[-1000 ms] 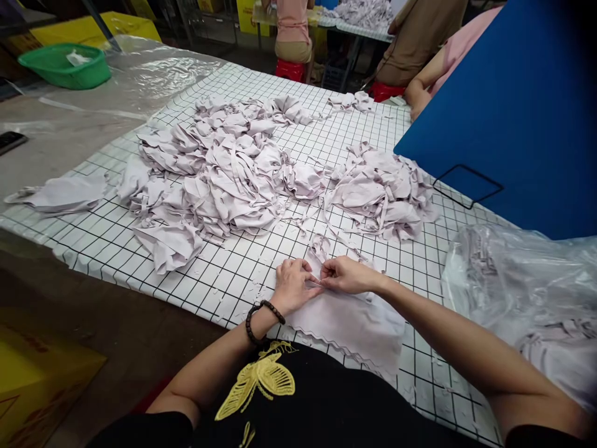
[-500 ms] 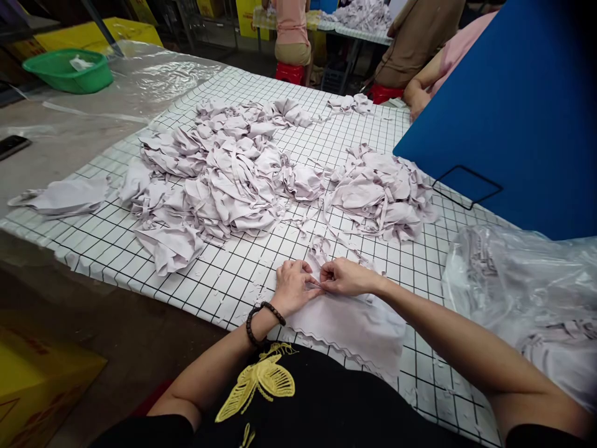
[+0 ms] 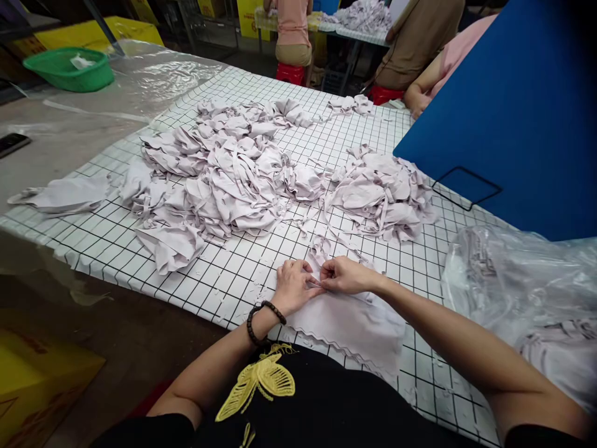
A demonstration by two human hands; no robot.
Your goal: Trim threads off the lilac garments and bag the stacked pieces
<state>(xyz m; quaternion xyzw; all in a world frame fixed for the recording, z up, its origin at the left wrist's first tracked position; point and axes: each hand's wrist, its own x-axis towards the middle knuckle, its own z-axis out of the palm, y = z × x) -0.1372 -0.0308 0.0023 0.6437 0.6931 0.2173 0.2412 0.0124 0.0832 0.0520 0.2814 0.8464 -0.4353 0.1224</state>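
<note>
My left hand [image 3: 293, 286] and my right hand [image 3: 346, 275] meet fingertip to fingertip at the near edge of the checked tablecloth [image 3: 233, 274]. Both are closed in a pinch on the top edge of a pale lilac fabric piece [image 3: 347, 326] that lies flat in front of me, its scalloped hem toward my body. A thin strip of the same fabric [image 3: 319, 247] curls just beyond my fingers. A beaded bracelet sits on my left wrist.
A big heap of lilac fabric pieces [image 3: 219, 174] fills the table's middle, a smaller heap [image 3: 380, 193] lies to its right. A blue board [image 3: 513, 112] stands at right, clear plastic bags [image 3: 522, 286] below it. A green basin [image 3: 69, 67] sits far left. Other people sit behind.
</note>
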